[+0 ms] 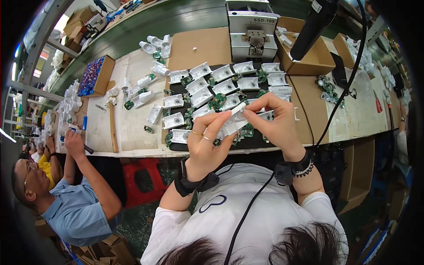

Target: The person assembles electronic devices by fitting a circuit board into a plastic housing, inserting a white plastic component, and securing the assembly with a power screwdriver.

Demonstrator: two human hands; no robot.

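Between my two hands is a white plastic housing (232, 125), tilted above the near edge of a black mat. My left hand (204, 143) grips its left side with thumb and fingers, and rings show on that hand. My right hand (277, 121) pinches its upper right end between thumb and fingers. Whether a small part sits between the right fingertips is hidden. Rows of similar white housings (201, 97) lie on the mat under and beyond my hands, with green circuit boards (217, 101) among them.
Behind the mat stands a white machine (251, 33). A black tool (313, 28) hangs at the upper right, its cable trailing. Open cardboard boxes (309, 66) stand at right. Leftward are a hammer (112, 123), a box of small coloured parts (95, 77) and a seated co-worker (84, 198).
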